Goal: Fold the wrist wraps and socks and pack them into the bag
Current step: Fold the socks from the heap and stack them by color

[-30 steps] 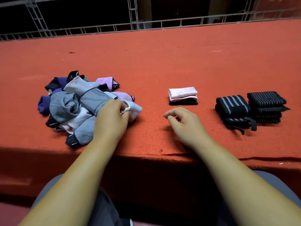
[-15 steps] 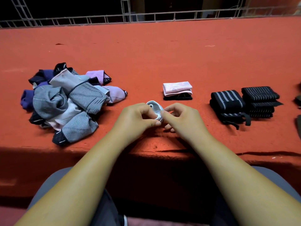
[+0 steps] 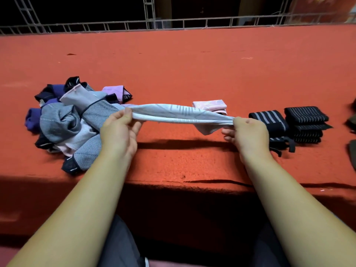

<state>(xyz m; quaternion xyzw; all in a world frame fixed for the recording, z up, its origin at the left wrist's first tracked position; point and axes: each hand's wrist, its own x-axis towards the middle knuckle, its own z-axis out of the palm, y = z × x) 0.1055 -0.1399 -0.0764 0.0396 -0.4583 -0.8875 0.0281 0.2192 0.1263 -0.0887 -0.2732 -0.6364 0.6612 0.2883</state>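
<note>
A pale blue sock point(image 3: 179, 114) is stretched level above the red surface between my hands. My left hand point(image 3: 119, 132) pinches its left end and my right hand point(image 3: 246, 133) grips its right end. A heap of loose socks point(image 3: 63, 122), grey, purple, lilac and dark, lies to the left, partly behind my left hand. A folded pink sock point(image 3: 210, 105) on a dark one sits behind the stretched sock. Two stacks of folded black striped wrist wraps point(image 3: 306, 122) stand to the right, the nearer stack point(image 3: 269, 120) partly behind my right hand.
The red carpeted platform point(image 3: 192, 64) drops off at a front edge point(image 3: 183, 180) just before my forearms. A metal rail point(image 3: 173, 24) runs along the far side. Dark items point(image 3: 351, 120) show at the right border.
The sock was bunched small between both hands in front of me; now my hands have pulled apart and raised it, stretching it out full length.
</note>
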